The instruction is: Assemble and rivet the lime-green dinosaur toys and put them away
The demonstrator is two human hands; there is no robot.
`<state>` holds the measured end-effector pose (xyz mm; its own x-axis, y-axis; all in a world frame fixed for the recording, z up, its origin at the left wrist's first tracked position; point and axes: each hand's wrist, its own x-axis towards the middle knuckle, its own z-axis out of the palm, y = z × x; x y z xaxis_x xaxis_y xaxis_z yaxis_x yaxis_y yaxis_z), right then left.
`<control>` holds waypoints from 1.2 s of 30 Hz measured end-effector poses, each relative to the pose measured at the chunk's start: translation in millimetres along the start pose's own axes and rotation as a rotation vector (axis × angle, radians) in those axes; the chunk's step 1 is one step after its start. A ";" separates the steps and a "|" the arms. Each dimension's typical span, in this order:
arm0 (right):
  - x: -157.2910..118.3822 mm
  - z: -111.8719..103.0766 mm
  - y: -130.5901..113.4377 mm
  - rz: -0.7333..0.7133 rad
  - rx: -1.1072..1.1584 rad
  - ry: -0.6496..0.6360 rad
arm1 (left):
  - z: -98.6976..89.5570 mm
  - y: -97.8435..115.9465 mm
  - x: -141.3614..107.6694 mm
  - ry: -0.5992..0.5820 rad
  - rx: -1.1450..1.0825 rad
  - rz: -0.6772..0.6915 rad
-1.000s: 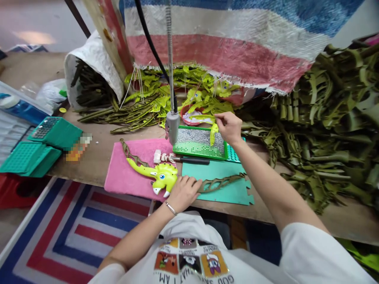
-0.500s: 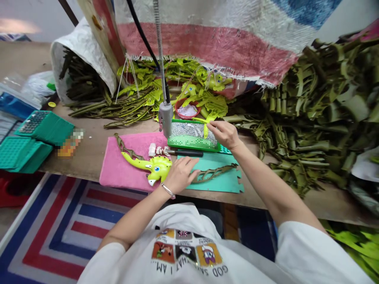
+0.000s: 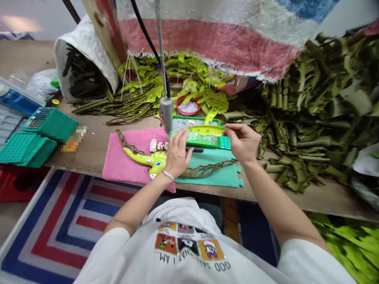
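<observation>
My right hand (image 3: 244,142) pinches the right end of a long yellow-green plastic piece (image 3: 206,130), held level above the green basket (image 3: 201,139) of small metal parts. Fingers apart, my left hand (image 3: 178,154) is over the right side of a yellow-green dinosaur head (image 3: 156,161) on the pink cloth (image 3: 114,163); whether it touches the head cannot be told. A brown-green strip (image 3: 207,169) reaches right from under that hand across the teal mat (image 3: 227,179). Small white parts (image 3: 156,145) and a black-handled tool (image 3: 199,149) lie above the head.
A grey tool (image 3: 166,114) hangs on a spring and cable near the basket. Behind it stand a red basket (image 3: 188,106) and a heap of yellow-green parts (image 3: 217,103). Dark green pieces (image 3: 314,130) pile up at right. Teal boxes (image 3: 50,123) sit at left.
The long piece has moved back from the heap side, turned level and come more fully into view. My right hand has shifted right and slightly nearer; my left hand has moved slightly up.
</observation>
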<state>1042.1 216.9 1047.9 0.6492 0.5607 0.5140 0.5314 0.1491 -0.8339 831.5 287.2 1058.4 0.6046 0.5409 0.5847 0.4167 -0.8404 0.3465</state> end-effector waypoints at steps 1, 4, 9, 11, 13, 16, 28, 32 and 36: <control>-5.5 -7.0 -3.7 0.043 0.054 -0.026 | -2.8 -1.3 3.0 -0.015 0.017 0.008; -20.5 -26.1 -7.9 0.126 0.171 -0.080 | -7.7 2.8 5.3 -0.220 -0.137 -0.009; -65.3 -26.2 -12.6 0.337 0.537 -0.068 | 3.9 42.6 -20.9 -0.445 -0.680 -0.470; -92.5 -16.6 -21.5 0.445 0.649 -0.104 | 11.4 63.0 -36.0 -0.502 -0.816 -0.594; -117.1 -12.8 -31.8 0.559 0.663 -0.097 | 14.9 76.2 -47.0 -0.633 -0.822 -0.542; -135.0 -31.1 -37.0 0.655 0.576 -0.026 | 6.9 71.9 -49.8 -0.743 -0.554 -0.248; -129.8 -69.0 5.0 0.932 0.033 -0.715 | -10.8 7.8 -22.3 -0.991 0.318 0.132; -122.0 -42.5 -1.8 0.959 0.122 -0.746 | -19.7 6.6 -19.9 -1.015 0.247 0.153; -114.3 -24.3 -8.8 0.965 0.376 -0.752 | -23.4 6.7 -20.0 -1.084 0.256 0.169</control>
<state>976.5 131.6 1001.4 0.1520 0.8717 -0.4659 -0.2471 -0.4229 -0.8719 806.3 270.0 1066.1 0.8850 0.2699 -0.3794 0.3255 -0.9413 0.0896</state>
